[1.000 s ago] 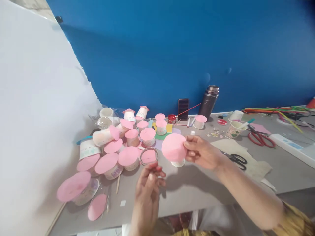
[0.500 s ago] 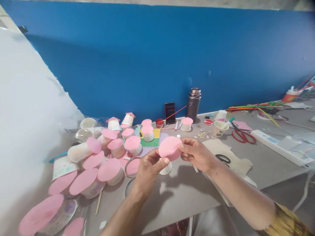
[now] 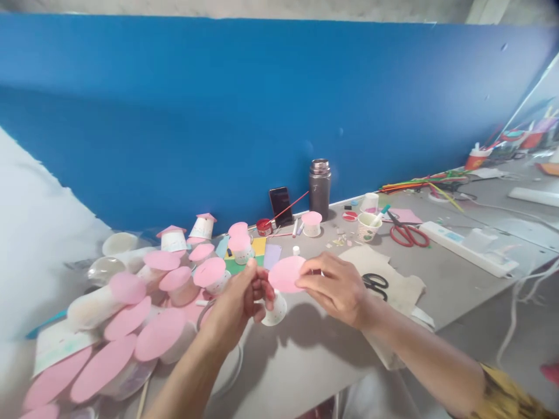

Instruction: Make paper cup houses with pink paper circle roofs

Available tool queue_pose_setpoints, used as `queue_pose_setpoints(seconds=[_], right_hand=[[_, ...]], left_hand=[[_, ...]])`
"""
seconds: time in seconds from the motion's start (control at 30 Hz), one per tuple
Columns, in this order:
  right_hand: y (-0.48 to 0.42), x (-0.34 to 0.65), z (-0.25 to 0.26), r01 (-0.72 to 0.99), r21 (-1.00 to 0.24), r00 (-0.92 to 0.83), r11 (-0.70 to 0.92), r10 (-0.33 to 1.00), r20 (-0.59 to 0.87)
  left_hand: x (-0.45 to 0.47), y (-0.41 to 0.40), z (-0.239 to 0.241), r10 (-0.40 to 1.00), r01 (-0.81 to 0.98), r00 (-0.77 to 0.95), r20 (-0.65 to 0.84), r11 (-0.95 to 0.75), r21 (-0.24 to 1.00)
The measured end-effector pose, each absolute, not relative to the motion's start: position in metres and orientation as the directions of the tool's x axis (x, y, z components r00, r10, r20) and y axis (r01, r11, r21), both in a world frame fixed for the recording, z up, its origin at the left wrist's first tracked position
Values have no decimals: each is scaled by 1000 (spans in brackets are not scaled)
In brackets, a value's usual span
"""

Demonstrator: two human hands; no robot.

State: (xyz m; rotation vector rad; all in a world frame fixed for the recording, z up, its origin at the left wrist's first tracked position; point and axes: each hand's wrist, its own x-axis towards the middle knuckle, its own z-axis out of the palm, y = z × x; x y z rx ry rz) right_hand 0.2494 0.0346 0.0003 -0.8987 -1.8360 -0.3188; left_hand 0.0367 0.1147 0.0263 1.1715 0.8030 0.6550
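Observation:
Above the grey table I hold a small white paper cup topped with a pink paper disc. My left hand is closed around the cup's left side, fingers curled. My right hand pinches the disc's right edge with thumb and fingers. The cup tilts slightly, with its pink top turned toward me.
Many pink-topped cups crowd the table's left. A steel flask, phone and red pot stand by the blue wall. Black scissors lie on cloth; red scissors, a cup with a pen and a power strip lie to the right.
My left hand rose from below and took hold of the cup that my right hand was holding alone. The view swung right, so the pile of cups shifted left and lower.

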Motion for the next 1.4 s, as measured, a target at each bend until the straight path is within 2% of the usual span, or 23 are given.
queue_pose_setpoints(seconds=[0.03,0.1,0.23,0.33,0.4,0.43,0.47,0.53,0.63,0.7,0.77,0.87,0.97,1.13,1.3,1.4], right_hand=[[35,249,0,727,-109,-252,677,411,876],[34,246,-1,743,-47,-311,667,406,859],[32,237,2,734,-21,-383,679,439,813],[37,245,0,775,-57,-307,629,453,837],[42,269,-5,846,-178,-104,502,484,869],[45,288,-8,869,-277,59,409,472,880],[47,310,-10,853,-429,262,298,468,844],[49,360,-12,652,-750,681,111,350,643],[48,419,-10,542,-840,800,44,280,531],[46,434,-11,515,-857,803,21,337,491],[45,428,-15,506,-862,768,4,453,453],[48,398,-25,519,-855,647,-8,657,387],[51,366,-32,544,-839,510,3,793,334],[72,330,-41,547,-837,368,7,896,248],[122,300,-59,535,-842,261,-67,961,89],[144,288,-64,547,-835,251,-63,964,92]], left_hand=[[38,116,27,800,-21,565,-203,260,965],[39,116,27,809,17,553,-200,229,973],[36,119,15,821,124,525,-223,186,975],[31,128,5,882,99,447,-150,118,988],[28,136,1,929,27,363,-77,72,997],[27,139,0,946,-12,322,-48,54,998],[25,142,-1,957,-44,289,-29,44,998],[23,146,-3,971,-79,239,-21,41,996],[23,149,-5,979,-94,203,-25,45,995],[24,149,-7,981,-112,191,-16,38,993],[26,149,-9,983,-129,184,-5,29,991],[29,150,-10,981,-166,195,-13,46,985],[32,150,-9,981,-237,192,-33,79,968],[32,150,-6,983,-277,179,-36,86,957],[31,152,-10,985,-232,171,-35,75,970],[31,151,-11,984,-217,175,-38,76,973]])
